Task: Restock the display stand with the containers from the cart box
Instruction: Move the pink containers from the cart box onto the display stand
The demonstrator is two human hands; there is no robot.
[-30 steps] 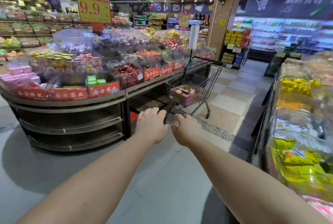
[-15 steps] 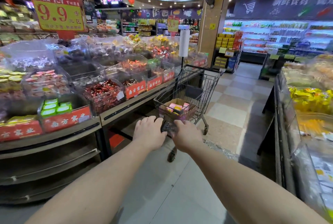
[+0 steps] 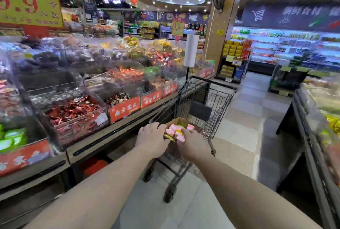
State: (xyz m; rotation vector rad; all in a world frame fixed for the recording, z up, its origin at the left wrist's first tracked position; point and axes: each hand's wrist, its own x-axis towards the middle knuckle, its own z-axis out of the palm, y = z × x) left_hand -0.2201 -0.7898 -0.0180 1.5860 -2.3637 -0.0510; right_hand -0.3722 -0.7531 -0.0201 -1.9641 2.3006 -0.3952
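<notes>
Both hands are resting at the cart (image 3: pixel 206 103) box's (image 3: pixel 181 121) near edge, left hand (image 3: pixel 151 139) and right hand (image 3: pixel 193 145) flanking the pink containers (image 3: pixel 173 129); I cannot tell their grip.

The display stand (image 3: pixel 95 136) fills the left of the frame. The cart (image 3: pixel 204 103) stands at centre, just beside its right edge, with the box (image 3: pixel 179 121) of containers (image 3: pixel 173 131) inside. A pillar (image 3: pixel 222 31) rises behind, upper centre.
</notes>
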